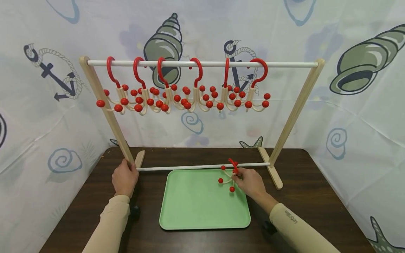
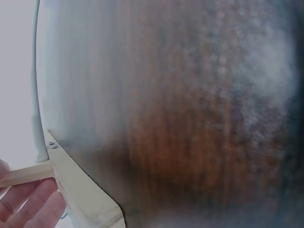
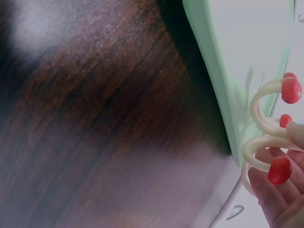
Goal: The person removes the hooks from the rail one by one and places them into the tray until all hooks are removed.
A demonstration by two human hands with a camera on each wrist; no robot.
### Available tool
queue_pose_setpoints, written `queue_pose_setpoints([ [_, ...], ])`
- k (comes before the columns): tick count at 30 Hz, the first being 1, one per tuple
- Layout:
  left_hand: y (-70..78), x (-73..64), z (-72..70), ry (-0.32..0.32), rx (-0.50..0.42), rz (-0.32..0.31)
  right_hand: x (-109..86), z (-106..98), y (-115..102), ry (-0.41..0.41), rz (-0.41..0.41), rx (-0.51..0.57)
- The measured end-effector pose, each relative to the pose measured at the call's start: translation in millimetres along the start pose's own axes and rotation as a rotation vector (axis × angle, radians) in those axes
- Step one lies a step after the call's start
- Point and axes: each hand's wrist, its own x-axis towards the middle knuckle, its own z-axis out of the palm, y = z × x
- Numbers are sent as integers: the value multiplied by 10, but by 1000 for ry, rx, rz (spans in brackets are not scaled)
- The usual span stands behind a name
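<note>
My left hand grips the left wooden post of a rack near its foot; in the left wrist view, fingers lie along one side of the post. My right hand holds a rotating hook hanger by its stem, over the far right corner of the green tray. This hanger has a red hook on top and cream curved arms ending in red balls. Part of its stem is hidden behind the right hand's fingers.
Several similar hangers hang from the white top rail, bunched toward the left and middle. A white lower bar joins the posts behind the tray. The right foot stands on the dark wood table. A patterned cloth hangs behind.
</note>
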Motion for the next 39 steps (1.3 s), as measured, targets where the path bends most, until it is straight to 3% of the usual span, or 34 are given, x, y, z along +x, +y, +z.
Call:
queue_pose_setpoints([
  [9, 9, -4, -4, -15, 1, -18, -50, -121, 11, 20, -29, -24],
  [17, 14, -5, -12, -18, 3, -6, -86, -526, -33, 59, -100, 26],
  [21, 6, -6, -8, -25, 7, -16, -99, -752, -59, 172, -160, 65],
  [29, 15, -9, -12, -37, 10, -16, 13, -1328, -233, 552, -391, 119],
  [32, 24, -15, -20, -36, 9, -17, 95, -1598, -378, 655, -438, 154],
  [35, 31, -13, -23, -36, 7, -20, 191, -1848, -528, 712, -421, 147],
  [39, 24, -11, -22, -40, 5, -25, 350, -2101, -670, 678, -354, 88],
])
